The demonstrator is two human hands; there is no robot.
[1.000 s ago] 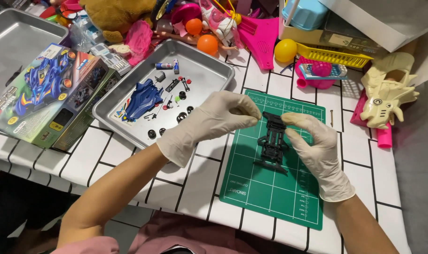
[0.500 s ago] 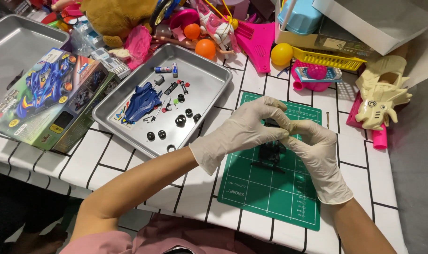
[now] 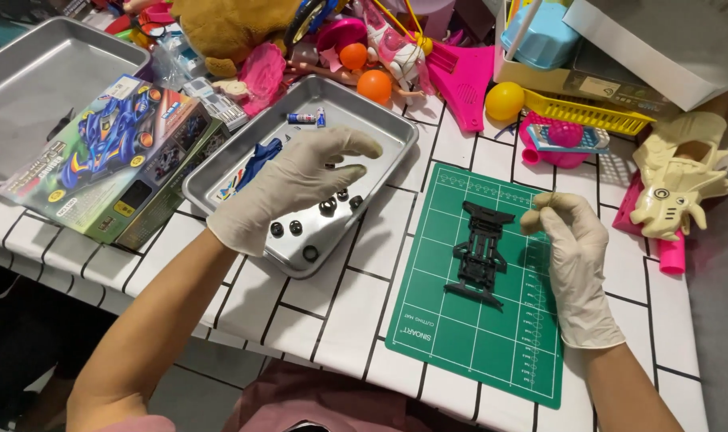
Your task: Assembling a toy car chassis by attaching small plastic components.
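At far left, on the white tiled table [image 3: 340, 320], an empty metal tray [image 3: 36, 88], then a model-car kit box [image 3: 112, 156] with a blue racer pictured on its lid. Beside that, a second metal tray [image 3: 396, 132] holding a blue car body [image 3: 260, 158], small black wheels [image 3: 312, 220] and a tiny tube [image 3: 301, 118]. Above this tray, gloved left hand [image 3: 296, 184], fingers loosely curled and spread, gripping nothing visible. Further right, a green cutting mat [image 3: 476, 320] with a black toy-car chassis [image 3: 481, 252] lying flat on it, untouched. Just right of the chassis, gloved right hand [image 3: 572, 256], thumb and forefinger pinched together near the mat's top edge; whether any small part sits between them, impossible to tell. Along the back, a jumble of toys: orange balls [image 3: 364, 70], a yellow ball [image 3: 504, 101], a cream plastic dinosaur [image 3: 684, 184].
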